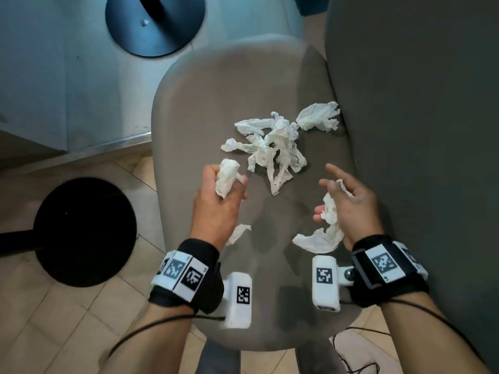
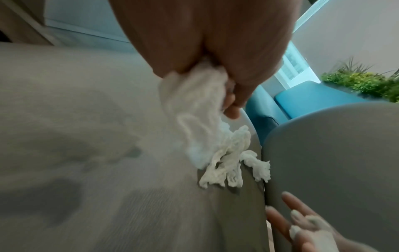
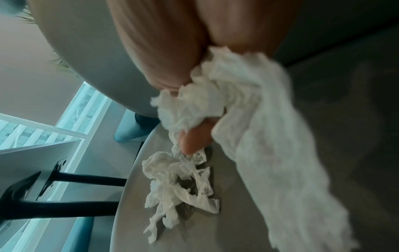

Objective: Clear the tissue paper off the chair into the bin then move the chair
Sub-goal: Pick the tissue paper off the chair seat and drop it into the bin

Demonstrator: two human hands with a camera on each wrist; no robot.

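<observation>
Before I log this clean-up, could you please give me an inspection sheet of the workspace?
Surface: grey chair seat, dark patches near its front.
Job's things: tissue pile loose mid-seat; one piece by the backrest; bin not seen.
Clutter: nothing seen.
Grippers: left hand grips a tissue wad; right hand holds a trailing tissue.
Cables: black leads run from both wristbands.
Surroundings: tiled floor, two black round bases, plants.

Dim indoor light, soft shadows on the seat, wrist views motion-blurred, edges wide-angle bent
</observation>
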